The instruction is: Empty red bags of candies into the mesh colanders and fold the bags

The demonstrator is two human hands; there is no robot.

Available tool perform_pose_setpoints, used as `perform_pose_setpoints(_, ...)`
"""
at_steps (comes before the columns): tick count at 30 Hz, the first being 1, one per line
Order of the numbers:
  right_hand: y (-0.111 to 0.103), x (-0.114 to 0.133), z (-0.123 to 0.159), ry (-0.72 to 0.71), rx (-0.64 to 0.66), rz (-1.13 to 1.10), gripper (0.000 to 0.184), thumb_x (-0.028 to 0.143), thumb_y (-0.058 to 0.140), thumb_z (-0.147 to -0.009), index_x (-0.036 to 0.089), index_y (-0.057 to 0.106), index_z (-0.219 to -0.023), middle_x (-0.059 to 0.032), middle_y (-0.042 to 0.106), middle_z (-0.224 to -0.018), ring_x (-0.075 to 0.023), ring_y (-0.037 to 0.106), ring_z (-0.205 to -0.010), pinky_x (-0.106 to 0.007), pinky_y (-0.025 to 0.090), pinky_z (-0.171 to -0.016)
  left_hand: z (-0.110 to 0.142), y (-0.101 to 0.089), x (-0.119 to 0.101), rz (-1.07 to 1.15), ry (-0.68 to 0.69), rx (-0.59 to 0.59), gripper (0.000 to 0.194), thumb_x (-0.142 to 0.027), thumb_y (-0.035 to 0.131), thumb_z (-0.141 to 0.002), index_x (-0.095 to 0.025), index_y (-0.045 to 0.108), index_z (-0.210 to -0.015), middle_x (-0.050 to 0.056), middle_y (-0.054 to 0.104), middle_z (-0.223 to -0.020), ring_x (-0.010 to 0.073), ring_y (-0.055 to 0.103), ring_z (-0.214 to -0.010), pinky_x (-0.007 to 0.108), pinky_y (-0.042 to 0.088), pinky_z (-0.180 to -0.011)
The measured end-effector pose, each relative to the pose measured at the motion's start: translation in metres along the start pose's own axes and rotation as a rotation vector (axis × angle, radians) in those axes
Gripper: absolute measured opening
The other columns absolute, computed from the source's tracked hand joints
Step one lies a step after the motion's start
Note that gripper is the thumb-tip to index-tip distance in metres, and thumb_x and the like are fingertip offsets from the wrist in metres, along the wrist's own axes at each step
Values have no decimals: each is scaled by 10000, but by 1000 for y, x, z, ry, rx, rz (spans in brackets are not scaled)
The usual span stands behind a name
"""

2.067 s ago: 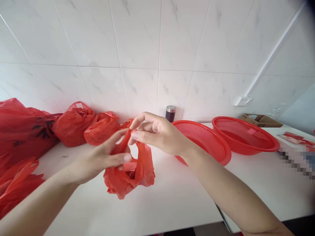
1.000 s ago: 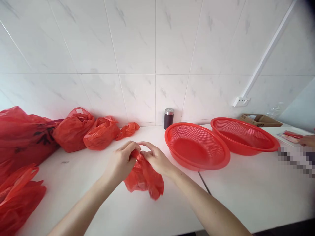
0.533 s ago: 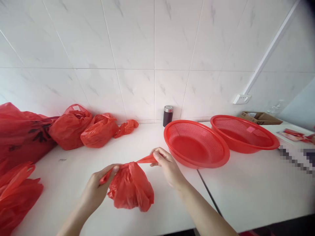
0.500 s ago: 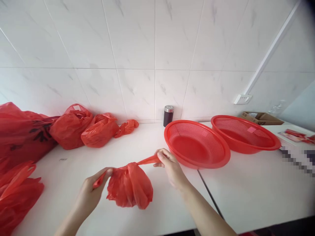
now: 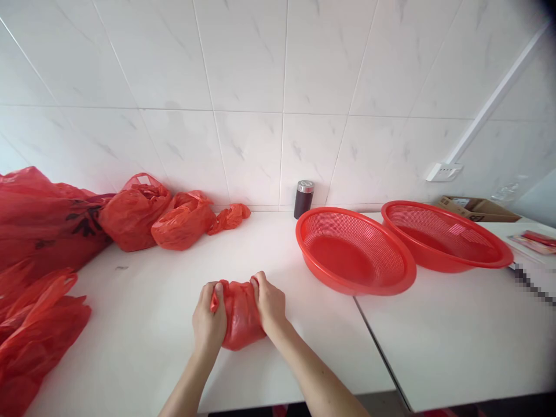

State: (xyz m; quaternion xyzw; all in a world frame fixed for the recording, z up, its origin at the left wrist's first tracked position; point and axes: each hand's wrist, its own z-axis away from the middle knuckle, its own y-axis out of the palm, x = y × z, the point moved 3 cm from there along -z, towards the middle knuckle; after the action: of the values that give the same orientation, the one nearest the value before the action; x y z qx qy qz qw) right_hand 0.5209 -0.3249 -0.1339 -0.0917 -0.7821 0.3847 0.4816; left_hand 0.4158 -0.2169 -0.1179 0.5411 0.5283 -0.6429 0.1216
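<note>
A filled red plastic bag is between my two hands, over the near middle of the white table. My left hand is closed on the bag's upper left side, with a bit of red plastic poking out by the thumb. On the upper right side, my right hand grips the gathered plastic. The bag looks compact and rounded; its contents are hidden. My fingers on the far side are partly out of sight.
Two red plastic colanders stand to the right. A dark flask is by the tiled wall. Several red bags line the back left, with a crumpled pile at the near left. A cardboard box sits far right.
My hands have come closer together, from holding the bag's ends stretched apart to gripping the bag's two sides. The view has shifted slightly.
</note>
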Motion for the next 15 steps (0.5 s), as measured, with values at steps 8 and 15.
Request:
perform_pose_setpoints(8,-11,-44,-21,73,19,181,231,322,303,-997,253,506,-913,46,573,-588,-127,498,-502,-231,218,-506,-29,3,34,-309,14,147,282,-398,326,-937,-295,587,-906,25,691,-748,202,585,-626,264,349,-550)
perform_pose_setpoints(15,-1,-53,-23,81,11,306,202,278,349,-992,226,522,-903,-1,643,-651,-152,572,-583,-262,213,-519,-32,13,36,-503,77,181,272,-258,392,-875,-327,628,-990,24,706,-1078,236,618,-793,297,326,-592)
